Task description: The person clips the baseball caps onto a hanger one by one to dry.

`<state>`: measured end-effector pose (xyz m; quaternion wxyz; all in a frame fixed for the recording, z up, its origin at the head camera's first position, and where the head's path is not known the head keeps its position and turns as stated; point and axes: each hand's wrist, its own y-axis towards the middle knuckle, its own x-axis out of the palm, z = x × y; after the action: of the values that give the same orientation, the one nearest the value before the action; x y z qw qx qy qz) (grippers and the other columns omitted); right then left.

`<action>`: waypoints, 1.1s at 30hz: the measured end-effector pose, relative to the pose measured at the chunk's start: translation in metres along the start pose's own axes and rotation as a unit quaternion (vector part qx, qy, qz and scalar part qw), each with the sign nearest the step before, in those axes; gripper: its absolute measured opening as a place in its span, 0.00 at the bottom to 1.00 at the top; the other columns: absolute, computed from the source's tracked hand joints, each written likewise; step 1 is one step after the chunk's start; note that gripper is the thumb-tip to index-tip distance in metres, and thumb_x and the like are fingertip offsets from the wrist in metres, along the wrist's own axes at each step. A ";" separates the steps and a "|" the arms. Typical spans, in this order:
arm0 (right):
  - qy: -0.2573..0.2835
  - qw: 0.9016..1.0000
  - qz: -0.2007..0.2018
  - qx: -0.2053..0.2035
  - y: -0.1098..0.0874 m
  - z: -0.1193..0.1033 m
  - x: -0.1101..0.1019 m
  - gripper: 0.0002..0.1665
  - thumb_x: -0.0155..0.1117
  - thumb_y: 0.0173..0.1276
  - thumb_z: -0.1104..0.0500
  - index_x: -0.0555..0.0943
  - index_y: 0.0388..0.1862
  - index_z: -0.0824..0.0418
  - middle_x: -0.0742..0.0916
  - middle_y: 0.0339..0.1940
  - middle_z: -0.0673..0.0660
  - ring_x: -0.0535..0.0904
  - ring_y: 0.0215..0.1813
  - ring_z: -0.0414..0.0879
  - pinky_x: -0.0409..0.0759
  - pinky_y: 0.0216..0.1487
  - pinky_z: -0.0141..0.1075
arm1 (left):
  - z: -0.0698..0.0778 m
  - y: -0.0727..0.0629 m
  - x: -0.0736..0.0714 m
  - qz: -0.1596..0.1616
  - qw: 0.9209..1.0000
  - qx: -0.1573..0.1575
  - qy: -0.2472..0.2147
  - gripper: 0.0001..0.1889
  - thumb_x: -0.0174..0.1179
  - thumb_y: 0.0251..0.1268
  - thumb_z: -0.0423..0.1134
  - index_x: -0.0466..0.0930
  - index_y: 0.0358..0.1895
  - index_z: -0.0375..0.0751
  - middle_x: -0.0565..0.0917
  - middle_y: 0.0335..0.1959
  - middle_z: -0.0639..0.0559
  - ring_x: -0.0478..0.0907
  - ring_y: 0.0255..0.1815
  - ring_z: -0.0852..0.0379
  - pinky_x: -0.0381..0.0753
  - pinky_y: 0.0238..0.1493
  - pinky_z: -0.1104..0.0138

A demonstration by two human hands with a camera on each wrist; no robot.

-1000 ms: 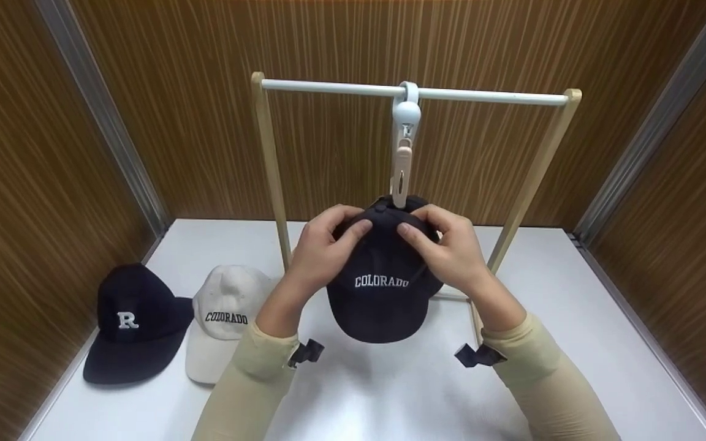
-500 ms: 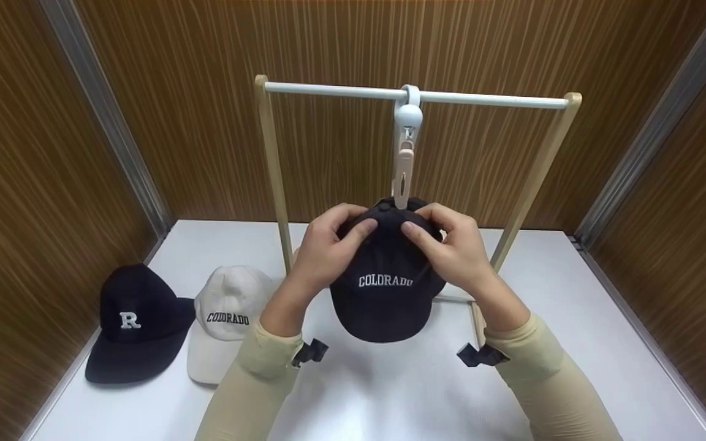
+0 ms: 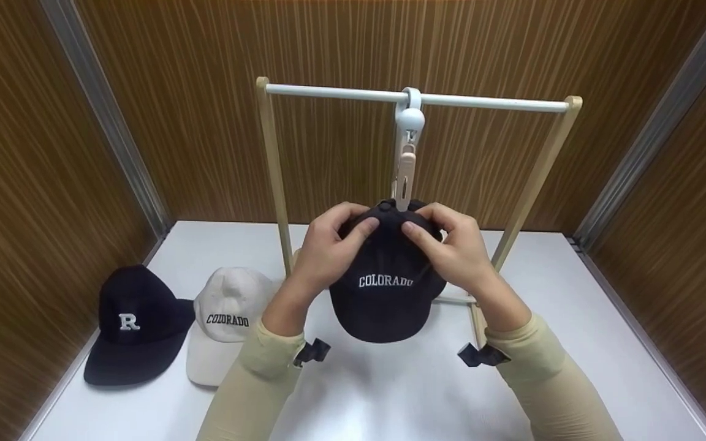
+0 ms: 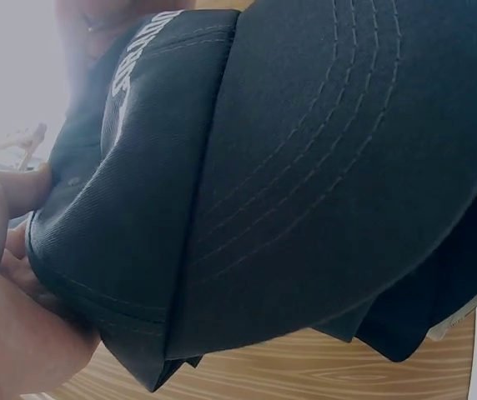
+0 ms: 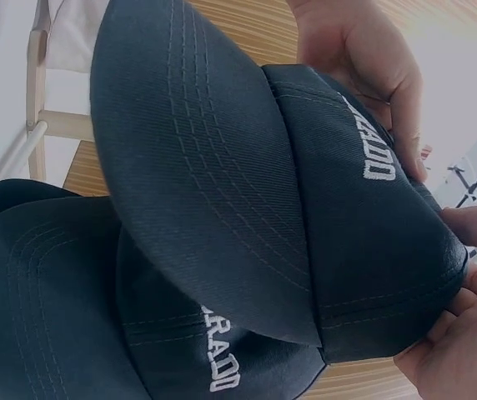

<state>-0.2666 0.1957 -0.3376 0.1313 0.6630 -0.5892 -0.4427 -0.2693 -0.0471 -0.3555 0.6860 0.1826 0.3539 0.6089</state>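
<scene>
A dark baseball cap (image 3: pixel 383 312) with white COLORADO lettering hangs in front of me, brim down. My left hand (image 3: pixel 328 245) grips its crown on the left, thumb in front. On the right side my right hand (image 3: pixel 458 248) holds the crown the same way, fingers behind the fabric. A pale pink clip (image 3: pixel 408 164) hangs from a white hook (image 3: pixel 412 119), its tip overlapping the cap's top between my hands. Behind the held cap, the right wrist view has another dark cap (image 5: pixel 63 283) with similar white lettering, mostly hidden in the head view.
The hook sits on the white rod (image 3: pixel 341 93) of a wooden-legged rack. On the white table (image 3: pixel 390 398) to the left lie a cream COLORADO cap (image 3: pixel 213 361) and a navy cap (image 3: pixel 135 361) with a white R. Wood-grain walls (image 3: pixel 175 153) surround the table.
The head view has shifted slightly, so the rack sits a little lower in it. Both hands keep their hold on the cap under the clip.
</scene>
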 end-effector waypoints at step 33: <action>-0.031 0.998 -0.060 -0.014 0.026 -0.021 -0.010 0.19 0.78 0.77 0.57 0.85 0.60 0.65 0.88 0.46 0.53 0.81 0.42 0.46 0.79 0.43 0.33 | 0.001 0.001 0.005 0.025 0.998 0.047 -0.023 0.07 0.66 0.84 0.35 0.89 0.53 0.36 0.88 0.41 0.51 0.82 0.42 0.55 0.85 0.46 0.62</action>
<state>-0.2681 0.1905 -0.3031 0.0950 0.6812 -0.5459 -0.4785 -0.2692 -0.0422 -0.3551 0.6691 0.2370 0.3617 0.6044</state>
